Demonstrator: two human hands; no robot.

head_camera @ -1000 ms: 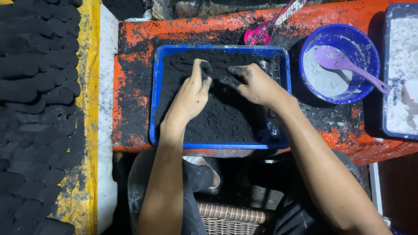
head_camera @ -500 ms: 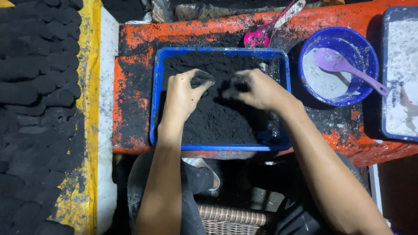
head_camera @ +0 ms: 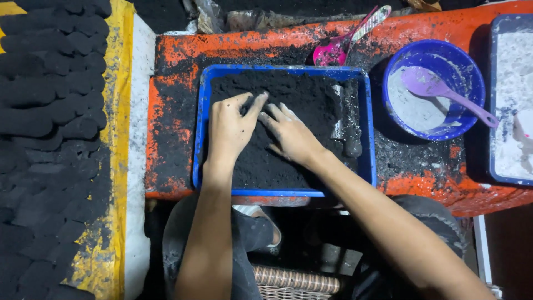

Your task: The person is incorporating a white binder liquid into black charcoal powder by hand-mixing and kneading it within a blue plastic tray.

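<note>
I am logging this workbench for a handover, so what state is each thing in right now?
left hand: open, flat on the black powder.
right hand: open, flat on the powder beside the left.
blue tray: filled with black powder.
blue bowl: partly filled with white powder, purple spoon resting inside.
pink spoon: lying on the orange bench, behind the tray.
black lumps: laid in rows.
</note>
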